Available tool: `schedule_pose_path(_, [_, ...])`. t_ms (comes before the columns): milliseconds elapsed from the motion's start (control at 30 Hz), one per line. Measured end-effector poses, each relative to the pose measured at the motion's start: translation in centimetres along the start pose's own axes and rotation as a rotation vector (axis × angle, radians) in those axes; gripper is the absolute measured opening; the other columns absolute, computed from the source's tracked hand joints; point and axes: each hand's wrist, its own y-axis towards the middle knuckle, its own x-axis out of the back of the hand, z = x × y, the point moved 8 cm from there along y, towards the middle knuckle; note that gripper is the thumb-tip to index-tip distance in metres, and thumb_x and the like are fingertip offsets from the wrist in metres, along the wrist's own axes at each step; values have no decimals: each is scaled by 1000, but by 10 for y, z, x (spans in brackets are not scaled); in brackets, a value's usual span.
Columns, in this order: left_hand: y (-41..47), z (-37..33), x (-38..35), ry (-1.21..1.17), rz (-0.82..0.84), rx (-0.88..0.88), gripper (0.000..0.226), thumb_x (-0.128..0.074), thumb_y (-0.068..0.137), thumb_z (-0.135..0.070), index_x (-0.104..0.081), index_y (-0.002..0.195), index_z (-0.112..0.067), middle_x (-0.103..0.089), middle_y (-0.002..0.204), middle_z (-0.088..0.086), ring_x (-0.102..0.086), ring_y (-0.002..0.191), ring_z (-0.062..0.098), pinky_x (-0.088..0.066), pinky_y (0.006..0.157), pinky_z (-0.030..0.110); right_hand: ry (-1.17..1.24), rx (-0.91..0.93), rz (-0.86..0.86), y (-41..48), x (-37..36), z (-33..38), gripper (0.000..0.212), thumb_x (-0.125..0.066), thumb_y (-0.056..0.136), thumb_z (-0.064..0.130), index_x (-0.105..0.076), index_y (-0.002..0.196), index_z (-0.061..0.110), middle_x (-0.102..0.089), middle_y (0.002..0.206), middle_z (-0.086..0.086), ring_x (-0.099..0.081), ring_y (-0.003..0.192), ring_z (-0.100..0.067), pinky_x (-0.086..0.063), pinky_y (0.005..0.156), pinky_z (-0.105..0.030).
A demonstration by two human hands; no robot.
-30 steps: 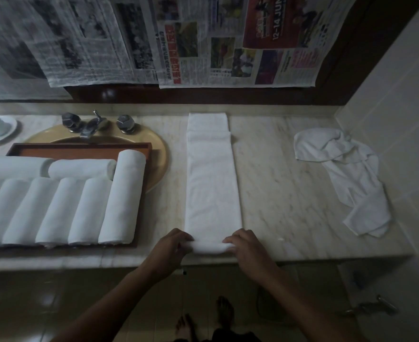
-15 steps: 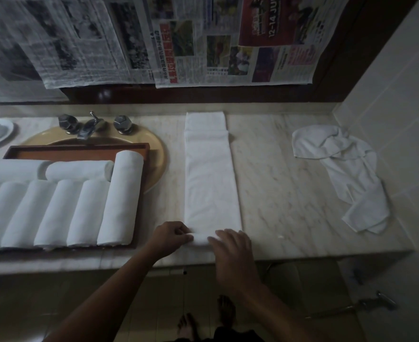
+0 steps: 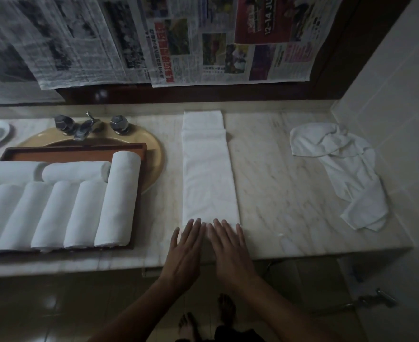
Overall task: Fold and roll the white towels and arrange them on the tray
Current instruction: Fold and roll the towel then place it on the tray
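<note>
The left hand [image 3: 186, 248] and right hand [image 3: 230, 248] pressed flat, fingers straight, on the near end of a long folded towel [image 3: 208, 174] at frame centre on the marble worktop [image 3: 277, 193]; rolled towels [image 3: 117, 198] lay on the tray [image 3: 75, 151] at left.

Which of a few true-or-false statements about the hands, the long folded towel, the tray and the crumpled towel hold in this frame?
1. Both the left hand and the right hand lie flat, fingers straight, on the near end of the folded towel. True.
2. The tray sits to the right of the folded towel. False: it is on the left.
3. A crumpled towel lies on the right side of the counter, apart from the folded towel. True.
4. The tray holds no towels. False: several rolled towels lie on it.
</note>
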Motion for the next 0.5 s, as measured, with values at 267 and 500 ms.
schedule_pose_path(267, [20,28,1,-49,120,-79,100,-85,60,2,-40,149,-10,-55,148,13,-57,133,30,-57,95,43,8,55,-27,18,5,-22,74,-63,81,2,-44,153,7,-52,146,-19,-52,131,-38,-43,114,-50])
schedule_pose_path(500, [13,35,15,-216,113,-27,43,-55,89,-6,-55,131,-16,-60,129,2,-63,107,22,-53,89,35,99,141,-43,6,19,-35,76,-81,66,-5,-59,138,5,-65,127,-11,-63,115,-30,-56,97,-39])
